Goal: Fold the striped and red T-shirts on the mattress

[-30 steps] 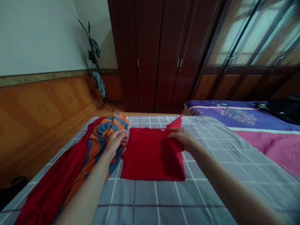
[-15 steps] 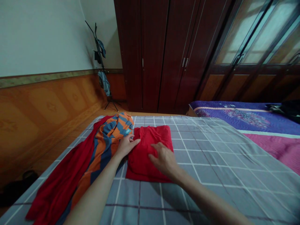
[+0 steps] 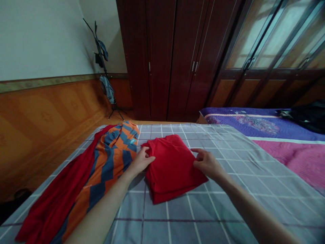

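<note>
A folded red cloth (image 3: 171,169) lies turned at an angle on the grey checked bedspread (image 3: 218,206). My left hand (image 3: 143,161) pinches its left edge between thumb and fingers. At the right edge of the cloth is my right hand (image 3: 204,162), its thumb and index finger apart, the fingertips beside the fabric. To the left of the folded cloth, an orange and blue striped garment (image 3: 109,166) lies spread lengthwise, partly under my left forearm. A long red garment (image 3: 63,183) runs along its left side.
Dark red wardrobe doors (image 3: 159,61) stand beyond the bed. A coat rack (image 3: 101,61) with hats and cloth is in the corner. On the right is another bed with a purple and pink cover (image 3: 286,152) and a black item (image 3: 309,115) on it.
The folded red cloth has turned and shifted slightly right. My right hand has moved from above the cloth to its right edge. My left hand now grips its left edge.
</note>
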Motion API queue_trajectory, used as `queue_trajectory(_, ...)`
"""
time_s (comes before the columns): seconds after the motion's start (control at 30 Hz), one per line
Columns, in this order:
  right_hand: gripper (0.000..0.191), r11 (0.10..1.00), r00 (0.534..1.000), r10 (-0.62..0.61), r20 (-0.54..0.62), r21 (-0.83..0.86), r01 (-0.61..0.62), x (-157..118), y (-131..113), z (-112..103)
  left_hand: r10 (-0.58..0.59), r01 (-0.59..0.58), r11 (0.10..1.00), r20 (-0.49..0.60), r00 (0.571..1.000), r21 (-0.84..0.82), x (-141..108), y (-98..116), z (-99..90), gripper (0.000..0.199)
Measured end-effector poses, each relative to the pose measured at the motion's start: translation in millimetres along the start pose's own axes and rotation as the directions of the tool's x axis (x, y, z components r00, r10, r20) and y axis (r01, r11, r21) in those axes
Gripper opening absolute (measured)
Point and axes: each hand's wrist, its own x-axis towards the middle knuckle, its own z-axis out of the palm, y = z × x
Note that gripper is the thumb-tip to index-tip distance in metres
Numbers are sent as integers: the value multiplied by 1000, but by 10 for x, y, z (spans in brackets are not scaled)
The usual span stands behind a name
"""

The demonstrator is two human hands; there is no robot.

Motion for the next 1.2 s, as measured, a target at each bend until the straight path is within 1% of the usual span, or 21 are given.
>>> queue_trajectory(0.1,50,976,996,-27,-87,-216,8,-67,230,-309,42,-41,998,42,998,-39,-40,80,85,40)
queue_trajectory(0.17,45,937,977,-135,-167,-343,71,-245,297,-313,61,-61,998,12,998,-32,-44,103,101,34)
queue_trajectory(0.23,39,917,949,-283,-140,-329,225,-495,238,-154,75,-76,997,-31,997,-22,-35,105,101,28)
queue_trajectory(0.3,35,903,920,-391,-30,-207,377,-744,72,90,87,-89,996,-63,994,-19,-28,102,103,24)
queue_trajectory(0.37,42,871,887,-457,68,-164,462,-919,-130,321,98,-100,995,-80,992,-22,-30,104,114,22)
queue_trajectory(0.43,40,845,863,-492,115,-177,505,-981,-292,471,116,-120,992,-95,989,-37,-39,118,126,21)
queue_trajectory(0.47,32,842,858,-498,124,-169,513,-972,-343,507,132,-138,989,-105,986,-56,-46,131,127,21)
queue_trajectory(0.53,19,866,869,-485,100,-78,493,-899,-384,513,163,-178,976,-121,979,-126,-66,176,106,21)
queue_trajectory(0.57,19,886,884,-464,67,-1,465,-849,-381,491,171,-190,965,-114,979,-180,-81,210,80,21)
queue_trajectory(0.63,21,906,920,-391,-25,168,389,-754,-351,421,148,-147,939,-21,989,-310,-133,304,1,25)
queue_trajectory(0.67,21,904,934,-349,-76,238,356,-716,-333,385,123,-85,924,78,989,-373,-173,362,-45,30)
queue_trajectory(0.7,21,896,941,-313,-124,290,337,-689,-319,352,100,-4,905,205,974,-426,-220,425,-89,37)
queue_trajectory(0.73,22,886,943,-290,-165,325,329,-673,-309,326,87,86,881,339,937,-465,-274,489,-125,44)
queue_trajectory(0.77,22,877,939,-279,-202,344,335,-667,-303,309,83,173,853,455,886,-493,-331,550,-145,53)
queue_trajectory(0.8,22,868,929,-282,-239,348,353,-669,-302,300,85,246,820,535,840,-516,-384,604,-147,60)
queue_trajectory(0.83,21,859,914,-299,-274,340,383,-679,-303,300,84,301,785,574,814,-542,-428,648,-127,66)
queue_trajectory(0.87,19,848,893,-328,-308,321,422,-693,-305,308,75,338,745,576,814,-575,-456,680,-87,71)
queue_trajectory(0.93,18,822,837,-406,-367,254,510,-726,-306,336,26,371,662,515,857,-651,-446,702,34,77)
queue_trajectory(1.03,20,756,724,-554,-410,116,644,-767,-291,381,-61,367,558,403,913,-745,-243,664,218,78)
queue_trajectory(1.1,24,703,657,-636,-405,45,709,-787,-274,397,-121,329,548,316,941,-769,-14,624,288,77)
queue_trajectory(1.2,28,650,595,-708,-381,-21,760,-823,-249,403,-197,240,604,149,969,-760,351,571,312,81)
